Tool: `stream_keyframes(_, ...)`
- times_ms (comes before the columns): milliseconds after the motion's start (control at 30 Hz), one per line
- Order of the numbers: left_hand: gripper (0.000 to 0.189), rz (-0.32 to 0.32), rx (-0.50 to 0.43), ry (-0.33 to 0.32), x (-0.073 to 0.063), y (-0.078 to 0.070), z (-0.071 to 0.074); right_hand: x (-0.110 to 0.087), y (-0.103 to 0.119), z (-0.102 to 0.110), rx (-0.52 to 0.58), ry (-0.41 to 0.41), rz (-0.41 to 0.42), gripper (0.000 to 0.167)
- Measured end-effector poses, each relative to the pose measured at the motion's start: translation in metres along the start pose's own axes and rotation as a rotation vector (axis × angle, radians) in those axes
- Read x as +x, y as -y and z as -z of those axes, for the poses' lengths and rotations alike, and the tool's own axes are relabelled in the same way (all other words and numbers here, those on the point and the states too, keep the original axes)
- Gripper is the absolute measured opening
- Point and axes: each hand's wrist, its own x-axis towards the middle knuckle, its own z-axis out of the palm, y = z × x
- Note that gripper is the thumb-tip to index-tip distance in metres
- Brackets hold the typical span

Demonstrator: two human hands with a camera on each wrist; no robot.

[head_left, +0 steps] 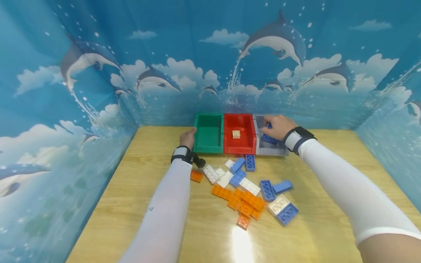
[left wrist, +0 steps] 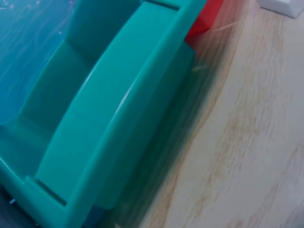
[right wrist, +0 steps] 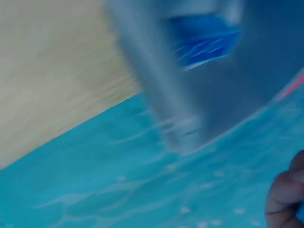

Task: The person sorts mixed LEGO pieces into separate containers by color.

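My right hand is over the clear grey bin, pinching a blue toy brick at its fingertips. Below it, another blue brick lies inside that bin. In the right wrist view only some curled fingers show at the edge, with a sliver of blue. At the left wall of the green bin, my left hand grips its side; the left wrist view shows the bin but hides the hand. The red bin between them holds one cream brick.
In front of the bins, loose bricks lie on the wooden table: several blue ones, several white ones and several orange ones. A cream brick touches a blue one at the right. A dolphin-print curtain stands behind.
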Motion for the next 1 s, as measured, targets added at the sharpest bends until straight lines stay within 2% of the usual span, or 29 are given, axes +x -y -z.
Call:
stream_keyframes(100,0.065,0.006,0.007,0.002,0.001,0.003,-0.002,0.011,-0.015,-0.011,-0.037,0.031,-0.04,0.019)
stream_keyframes(200,0.066,0.011,0.006,0.0,0.002,0.005,-0.005,0.018,-0.026,-0.026,-0.127,0.047,-0.033,0.02)
stream_keyframes(300,0.065,0.013,0.008,-0.001,0.002,0.005,-0.008,0.02,-0.032,-0.041,-0.231,0.072,-0.026,0.029)
stream_keyframes(400,0.064,0.013,0.009,0.004,0.001,0.004,-0.008,0.02,-0.035,-0.051,-0.278,0.097,-0.019,0.038)
stream_keyframes(633,0.066,0.022,0.036,-0.005,-0.001,0.001,-0.004,0.02,-0.035,-0.056,-0.209,0.066,-0.028,0.052)
stream_keyframes(767,0.062,0.013,0.042,-0.022,-0.002,-0.002,-0.001,0.016,-0.04,-0.049,-0.149,0.009,-0.045,0.05)
stream_keyframes(867,0.052,0.002,0.038,-0.04,-0.001,-0.002,0.0,0.004,-0.048,-0.043,-0.071,-0.095,-0.114,0.043)
stream_keyframes(1000,0.047,-0.013,0.054,-0.041,0.005,-0.001,0.0,-0.016,-0.058,-0.037,0.088,-0.204,-0.277,0.042)
